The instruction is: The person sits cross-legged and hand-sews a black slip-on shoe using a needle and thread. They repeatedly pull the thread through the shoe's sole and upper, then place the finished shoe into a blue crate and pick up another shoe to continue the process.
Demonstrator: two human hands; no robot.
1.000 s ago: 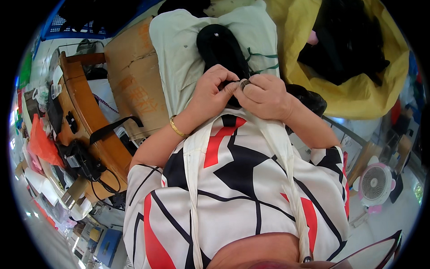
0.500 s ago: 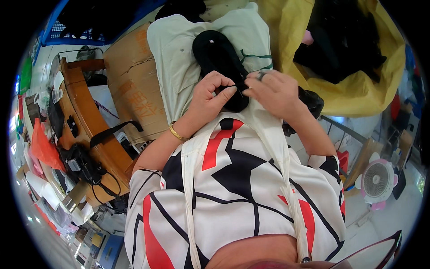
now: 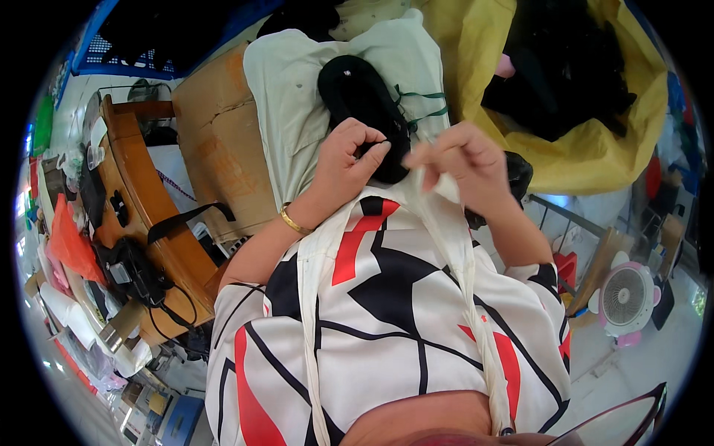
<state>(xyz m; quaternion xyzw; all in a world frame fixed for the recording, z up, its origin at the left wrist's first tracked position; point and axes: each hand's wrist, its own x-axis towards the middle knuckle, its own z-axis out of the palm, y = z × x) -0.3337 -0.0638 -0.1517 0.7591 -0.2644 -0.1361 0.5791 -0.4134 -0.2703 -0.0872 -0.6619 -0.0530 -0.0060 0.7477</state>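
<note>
A black slipper-like shoe (image 3: 355, 89) with a small pale spot near its far end lies on the pale apron (image 3: 286, 89) over my lap. My left hand (image 3: 349, 154) pinches the shoe's near side edge between thumb and forefinger. Just right of the shoe, my right hand (image 3: 465, 160) is raised, its fingers bent and smeared by motion. Whether it holds anything small I cannot make out. Beyond it, a dark green cord (image 3: 424, 95) loops across the apron beside the shoe.
At the right stands a large yellow bag (image 3: 595, 160) with black pieces inside. To the left are a cardboard sheet (image 3: 212, 141) and a wooden chair (image 3: 137, 186) bearing a black bag (image 3: 137, 271). A blue crate (image 3: 93, 52) sits far left, a white-and-pink fan (image 3: 625, 296) at right.
My right hand has drawn away from the shoe, slightly to the right and nearer me, and its fingers are now blurred. My left hand keeps its pinch in nearly the same place.
</note>
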